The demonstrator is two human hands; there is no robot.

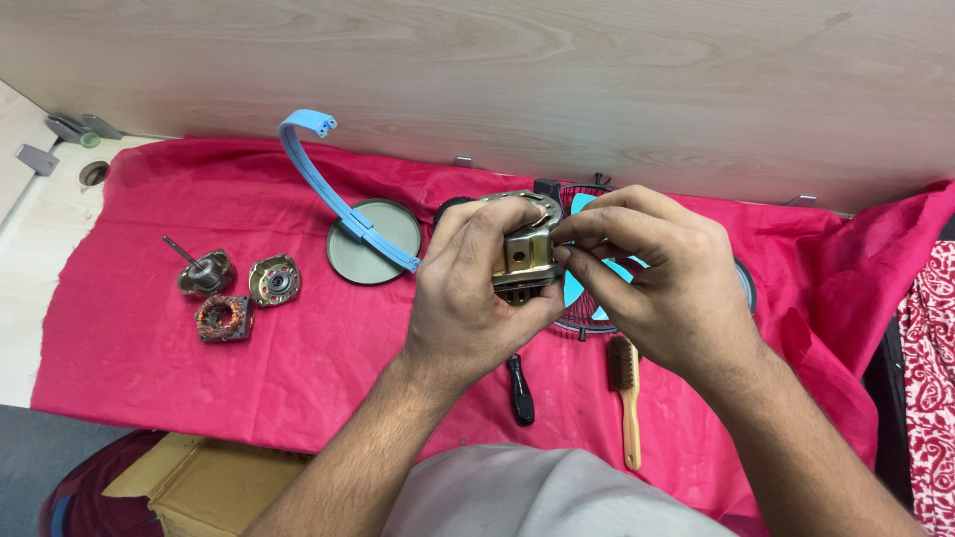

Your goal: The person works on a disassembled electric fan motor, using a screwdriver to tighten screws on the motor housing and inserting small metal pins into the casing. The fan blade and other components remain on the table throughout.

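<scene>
My left hand (473, 288) grips a brass-coloured metal motor housing (525, 249) and holds it up above the red cloth (149, 338). My right hand (657, 273) pinches the housing's right edge with thumb and fingertips. Beneath both hands lies a round fan grille with light-blue blades (587, 298), mostly hidden. A black screwdriver handle (520, 390) pokes out below my left wrist.
On the left of the cloth lie a rotor with a shaft (204, 270), a round end cap (275, 279) and a copper-wound stator (223, 318). A blue stand on a round grey base (373, 242) stands centre-left. A wooden brush (627, 398) lies lower right, a cardboard box (204, 482) lower left.
</scene>
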